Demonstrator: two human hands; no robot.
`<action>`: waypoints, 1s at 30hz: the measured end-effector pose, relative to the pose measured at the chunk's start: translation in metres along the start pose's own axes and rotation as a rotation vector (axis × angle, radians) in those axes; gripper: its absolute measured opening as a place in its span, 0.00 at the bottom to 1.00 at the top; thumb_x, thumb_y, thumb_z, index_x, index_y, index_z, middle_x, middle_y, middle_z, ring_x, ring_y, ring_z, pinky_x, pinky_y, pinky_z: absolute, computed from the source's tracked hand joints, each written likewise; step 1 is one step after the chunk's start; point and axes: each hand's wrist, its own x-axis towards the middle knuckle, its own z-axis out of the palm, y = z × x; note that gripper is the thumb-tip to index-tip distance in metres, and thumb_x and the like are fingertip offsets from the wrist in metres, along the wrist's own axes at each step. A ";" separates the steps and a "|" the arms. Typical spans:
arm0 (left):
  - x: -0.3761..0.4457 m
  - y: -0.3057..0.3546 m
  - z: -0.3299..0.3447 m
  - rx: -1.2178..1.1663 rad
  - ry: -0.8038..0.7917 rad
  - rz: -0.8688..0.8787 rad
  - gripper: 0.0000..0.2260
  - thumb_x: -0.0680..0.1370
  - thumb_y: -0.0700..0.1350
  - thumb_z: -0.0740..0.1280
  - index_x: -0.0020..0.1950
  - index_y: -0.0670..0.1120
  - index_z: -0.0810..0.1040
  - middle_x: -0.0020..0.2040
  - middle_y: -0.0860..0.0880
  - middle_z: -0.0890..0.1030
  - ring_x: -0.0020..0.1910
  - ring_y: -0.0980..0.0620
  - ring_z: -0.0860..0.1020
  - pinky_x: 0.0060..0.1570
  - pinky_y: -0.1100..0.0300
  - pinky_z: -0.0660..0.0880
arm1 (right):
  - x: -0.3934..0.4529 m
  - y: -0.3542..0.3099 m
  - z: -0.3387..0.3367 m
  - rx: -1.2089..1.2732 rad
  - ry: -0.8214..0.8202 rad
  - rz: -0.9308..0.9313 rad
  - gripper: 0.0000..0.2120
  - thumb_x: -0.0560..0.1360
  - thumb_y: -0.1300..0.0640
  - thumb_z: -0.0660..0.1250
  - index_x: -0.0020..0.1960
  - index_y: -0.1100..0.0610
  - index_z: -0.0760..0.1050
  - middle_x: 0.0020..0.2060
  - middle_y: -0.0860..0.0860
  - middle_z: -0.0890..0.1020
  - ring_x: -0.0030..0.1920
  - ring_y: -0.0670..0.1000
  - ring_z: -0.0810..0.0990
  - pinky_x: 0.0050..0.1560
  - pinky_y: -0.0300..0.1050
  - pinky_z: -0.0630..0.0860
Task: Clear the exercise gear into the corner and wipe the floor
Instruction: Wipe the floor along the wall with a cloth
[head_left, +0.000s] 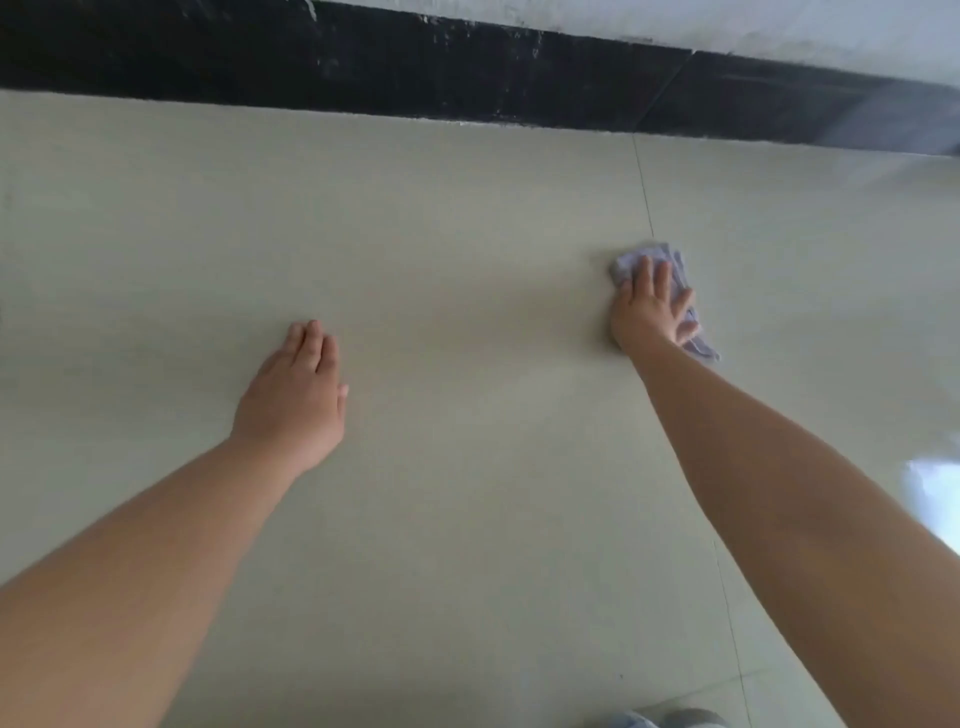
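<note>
pale tiled floor (441, 234) fills the view, running up to a black skirting band (363, 67) under a white wall (779, 26). no exercise gear in sight, so i judge the clearing part done or out of frame and the wiping in hand.

right hand (649, 306) lies flat on the cloth (675, 265), fingers spread and straight, pressing it to the floor, not clutching it. cloth sits far right of centre, beside a tile seam (644, 192), well short of the skirting. it shows beyond the fingertips and trails out toward the wrist on the outer side, so its long axis runs roughly along the forearm.

left hand (296, 400) is released, palm down, fingers together and straight, holding nothing. i cannot tell if it bears weight on the floor or hangs just above it. it is well apart from the cloth; the right is the working grip.

cloth: small, grey-lilac, crumpled, soft, bunched rather than folded. i expect it to drag and roll under a sideways push. the wide unwiped-looking stretch lies to its left, between the hands.
</note>
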 end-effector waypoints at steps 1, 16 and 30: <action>0.001 -0.002 0.004 -0.015 0.035 0.016 0.24 0.79 0.38 0.59 0.72 0.31 0.59 0.75 0.33 0.56 0.75 0.36 0.55 0.73 0.49 0.55 | 0.005 -0.024 -0.001 -0.020 -0.005 -0.062 0.24 0.82 0.51 0.44 0.76 0.46 0.44 0.77 0.45 0.43 0.77 0.58 0.38 0.74 0.62 0.41; 0.001 -0.010 0.025 0.029 0.164 0.090 0.26 0.72 0.47 0.54 0.58 0.28 0.75 0.59 0.29 0.77 0.57 0.31 0.78 0.58 0.50 0.61 | -0.062 0.024 0.048 -0.400 -0.024 -0.879 0.29 0.78 0.39 0.36 0.71 0.48 0.62 0.70 0.50 0.71 0.72 0.59 0.63 0.69 0.63 0.59; 0.003 -0.005 0.022 0.016 0.172 0.086 0.27 0.72 0.47 0.54 0.59 0.27 0.75 0.59 0.29 0.76 0.57 0.30 0.77 0.54 0.43 0.76 | -0.090 -0.132 0.073 -0.244 -0.105 -0.852 0.22 0.82 0.48 0.46 0.75 0.43 0.51 0.77 0.42 0.49 0.77 0.55 0.41 0.74 0.60 0.37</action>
